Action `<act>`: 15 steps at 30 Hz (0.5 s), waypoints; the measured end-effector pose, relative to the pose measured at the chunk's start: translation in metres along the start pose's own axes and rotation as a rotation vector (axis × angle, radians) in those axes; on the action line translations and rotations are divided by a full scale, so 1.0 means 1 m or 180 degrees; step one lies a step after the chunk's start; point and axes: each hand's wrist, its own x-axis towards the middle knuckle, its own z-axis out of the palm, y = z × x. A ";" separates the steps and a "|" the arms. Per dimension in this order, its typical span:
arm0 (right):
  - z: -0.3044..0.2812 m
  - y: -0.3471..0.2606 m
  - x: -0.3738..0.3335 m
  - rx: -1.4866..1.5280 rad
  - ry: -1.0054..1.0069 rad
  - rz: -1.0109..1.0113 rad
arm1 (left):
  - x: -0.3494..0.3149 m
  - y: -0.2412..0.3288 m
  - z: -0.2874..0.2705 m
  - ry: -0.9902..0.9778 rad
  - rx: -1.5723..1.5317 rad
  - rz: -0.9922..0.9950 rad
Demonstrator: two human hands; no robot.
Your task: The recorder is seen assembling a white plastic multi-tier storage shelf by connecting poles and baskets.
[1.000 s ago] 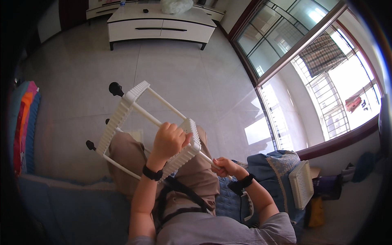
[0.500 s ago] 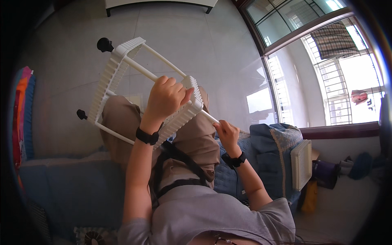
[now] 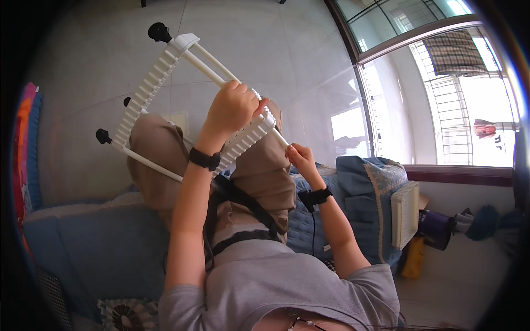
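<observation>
A white plastic rolling rack (image 3: 146, 91) lies tilted across my lap. It has two ribbed shelf frames joined by white tubes, and black caster wheels (image 3: 159, 32) on its far-left frame. My left hand (image 3: 234, 107) is closed around the rack by its nearer shelf frame (image 3: 243, 144), hiding part of that frame and a tube. From this frame's right corner a white tube (image 3: 280, 138) sticks out toward me. My right hand (image 3: 302, 159) pinches the end of that tube between thumb and fingers.
Another white ribbed shelf frame (image 3: 404, 215) leans against the blue-covered seat (image 3: 364, 193) at my right. Beyond it stands a dark purple container (image 3: 436, 229). Colourful folded fabric (image 3: 26, 149) lies at the far left. A glass sliding door (image 3: 386, 105) is at the upper right.
The rack has tilted, its far end shifting up the picture, and a third caster now shows. My left hand moved slightly right with it; my right hand stays on the tube.
</observation>
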 end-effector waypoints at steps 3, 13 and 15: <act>-0.009 -0.021 0.003 0.0806 -0.0733 0.0926 | -0.002 -0.004 -0.004 0.0128 -0.0081 -0.0007; -0.006 -0.022 0.005 -0.0259 -0.0390 0.0209 | 0.000 -0.007 -0.010 0.0175 -0.0105 -0.0023; -0.005 -0.021 -0.003 -0.2020 0.0364 -0.0658 | -0.002 -0.011 -0.015 0.0179 -0.0103 -0.0082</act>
